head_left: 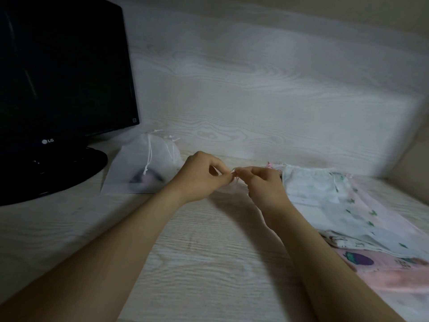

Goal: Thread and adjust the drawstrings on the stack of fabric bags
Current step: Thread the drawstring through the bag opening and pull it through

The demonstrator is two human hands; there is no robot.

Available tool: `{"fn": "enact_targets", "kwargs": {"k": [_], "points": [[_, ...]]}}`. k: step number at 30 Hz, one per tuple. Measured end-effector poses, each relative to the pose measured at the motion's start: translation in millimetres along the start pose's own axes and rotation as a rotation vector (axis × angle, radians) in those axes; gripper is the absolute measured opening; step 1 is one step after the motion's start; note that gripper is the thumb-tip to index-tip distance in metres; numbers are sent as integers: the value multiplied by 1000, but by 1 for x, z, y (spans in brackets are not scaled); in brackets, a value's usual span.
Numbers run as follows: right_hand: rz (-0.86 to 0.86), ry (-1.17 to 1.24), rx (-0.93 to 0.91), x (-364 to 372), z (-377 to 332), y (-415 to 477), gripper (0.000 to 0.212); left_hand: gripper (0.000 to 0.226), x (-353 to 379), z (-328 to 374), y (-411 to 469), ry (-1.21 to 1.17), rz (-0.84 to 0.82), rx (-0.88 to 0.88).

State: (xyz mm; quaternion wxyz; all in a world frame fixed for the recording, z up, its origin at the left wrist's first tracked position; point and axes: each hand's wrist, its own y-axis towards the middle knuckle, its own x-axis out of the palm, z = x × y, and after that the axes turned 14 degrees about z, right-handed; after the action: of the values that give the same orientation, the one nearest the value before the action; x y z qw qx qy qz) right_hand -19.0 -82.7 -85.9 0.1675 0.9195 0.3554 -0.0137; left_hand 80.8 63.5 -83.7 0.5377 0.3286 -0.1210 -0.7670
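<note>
Item: drawstring (235, 170), pinched by both left hand (201, 176) and right hand (263, 183), just left of stack of fabric bags (325, 201) on bench (209, 252). Handling: likely best fed in short pulls, tension even, fabric unbunched.

A home desk nook: pale wood-grain desk (209, 263), matching back panel (255, 89), dark LG monitor (62, 73).

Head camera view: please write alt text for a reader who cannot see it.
The left hand and right hand pinch a thin drawstring between them over a pale wooden table. A stack of printed fabric bags lies at the right; a white bag and a black monitor stand at the left.
</note>
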Motion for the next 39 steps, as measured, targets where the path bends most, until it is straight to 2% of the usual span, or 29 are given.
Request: {"fn": "enact_targets", "kwargs": {"k": [3,5,7,15,19,23,25,29,34,39], "points": [[12,-11,3,1,0,0,21,19,-3,5,3,-47,8,-142],[22,-20,-9,1,0,0,21,31,-5,8,8,-173,38,-285],[24,-31,-22,0,0,0,20,33,-5,9,10,-303,70,-383],[2,-68,-85,0,-1,-2,21,15,-12,14,9,-692,133,-513],[19,-210,-185,0,-1,-3,24,23,-11,14,11,-685,190,-557],[111,-409,-460,-2,-2,-3,18,32,-10,8,13,-527,244,-504],[129,-461,-516,-4,-1,-2,15,33,-9,6,14,-390,239,-447],[170,-471,-457,-1,8,5,16,17,-7,7,12,-165,157,-420],[148,-463,-396,1,13,6,18,37,-12,8,4,188,54,-249],[140,-476,-374,1,16,8,19,32,-16,8,-3,463,-33,-168]]}}
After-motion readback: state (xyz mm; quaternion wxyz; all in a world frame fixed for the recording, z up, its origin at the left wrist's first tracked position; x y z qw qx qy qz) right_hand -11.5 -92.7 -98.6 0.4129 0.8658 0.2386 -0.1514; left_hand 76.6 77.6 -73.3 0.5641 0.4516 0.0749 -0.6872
